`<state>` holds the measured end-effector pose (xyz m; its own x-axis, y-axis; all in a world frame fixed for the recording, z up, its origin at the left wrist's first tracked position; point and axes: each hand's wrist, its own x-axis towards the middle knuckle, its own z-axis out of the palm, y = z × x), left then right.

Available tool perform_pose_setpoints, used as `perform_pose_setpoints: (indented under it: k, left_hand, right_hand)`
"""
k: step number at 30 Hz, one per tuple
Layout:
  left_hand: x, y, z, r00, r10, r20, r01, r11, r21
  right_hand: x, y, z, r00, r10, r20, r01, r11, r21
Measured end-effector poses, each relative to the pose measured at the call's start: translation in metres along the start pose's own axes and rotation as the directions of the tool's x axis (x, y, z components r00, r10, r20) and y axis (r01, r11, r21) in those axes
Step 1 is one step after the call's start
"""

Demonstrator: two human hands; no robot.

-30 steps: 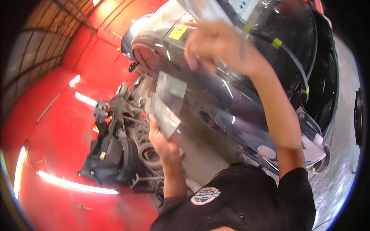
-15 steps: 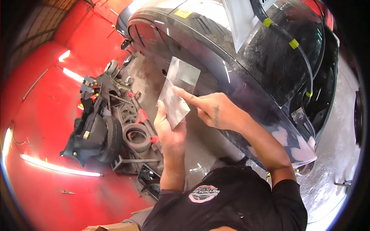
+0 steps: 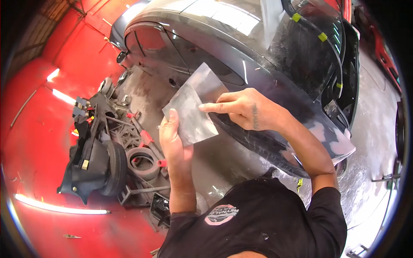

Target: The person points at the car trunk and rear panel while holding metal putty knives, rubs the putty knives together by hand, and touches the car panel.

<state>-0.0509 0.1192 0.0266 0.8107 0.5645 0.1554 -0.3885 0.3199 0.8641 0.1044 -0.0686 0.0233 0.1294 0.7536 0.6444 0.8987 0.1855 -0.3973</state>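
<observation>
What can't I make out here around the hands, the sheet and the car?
- Head view: most fingers of the left hand, hidden behind the sheet.
- Head view: whether the pointing right hand touches the sheet or just hovers; one angle can't settle it.
- Head view: the dark marking on that hand, too small to read.
- Head view: the car's upper part, cut off by the top edge.

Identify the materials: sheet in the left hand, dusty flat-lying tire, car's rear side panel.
Sheet in the left hand: thin metal or stiff plastic, can't tell which; grey, semi-glossy, creased.
Tire: probably rubber; matte, dusty, thick ring.
Rear side panel: likely painted metal; glossy, reflects a light streak. Pale patches look matte, maybe filler or primer.
</observation>
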Motion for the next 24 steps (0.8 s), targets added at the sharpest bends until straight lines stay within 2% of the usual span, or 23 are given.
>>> perform_pose_setpoints:
  k: [6, 10, 15, 17, 19, 20, 21, 22, 24]
  left_hand:
    - [0.011, 0.002, -0.029, 0.993, -0.099, 0.065, 0.101, 0.994, -0.034]
    - [0.014, -0.01, -0.039, 0.989, -0.148, 0.021, 0.149, 0.988, -0.036]
    - [0.027, -0.023, -0.028, 0.994, -0.111, 0.012, 0.111, 0.993, -0.034]
    - [0.049, -0.032, -0.048, 0.994, -0.109, 0.02, 0.111, 0.987, -0.118]
    - [0.061, -0.027, -0.052, 0.994, -0.105, -0.034, 0.099, 0.986, -0.137]
    - [0.065, -0.026, -0.051, 0.993, -0.1, -0.07, 0.09, 0.987, -0.13]
    - [0.067, -0.026, -0.047, 0.991, -0.107, -0.086, 0.098, 0.989, -0.107]
    - [0.065, -0.027, -0.043, 0.987, -0.114, -0.113, 0.105, 0.991, -0.084]
    - [0.06, -0.029, -0.031, 0.982, -0.115, -0.149, 0.111, 0.993, -0.032]
  right_hand:
    - [0.002, -0.011, 0.031, 1.0, 0.014, -0.022, -0.015, 1.0, -0.02]
    - [-0.005, -0.014, 0.037, 0.997, 0.082, 0.008, -0.082, 0.996, 0.034]
    - [-0.013, 0.009, 0.039, 0.989, -0.052, -0.142, 0.091, 0.954, 0.286]
    - [-0.011, 0.027, 0.033, 0.956, -0.207, -0.209, 0.256, 0.935, 0.244]
    - [-0.011, 0.02, -0.016, 0.954, 0.096, -0.285, 0.055, 0.876, 0.478]
    - [-0.013, 0.019, -0.035, 0.928, 0.245, -0.281, -0.024, 0.791, 0.611]
    - [-0.014, 0.03, -0.051, 0.868, 0.343, -0.36, 0.035, 0.68, 0.732]
    - [-0.015, 0.035, -0.077, 0.814, 0.328, -0.478, 0.13, 0.7, 0.702]
    - [-0.008, 0.052, -0.12, 0.754, 0.311, -0.578, 0.307, 0.612, 0.729]
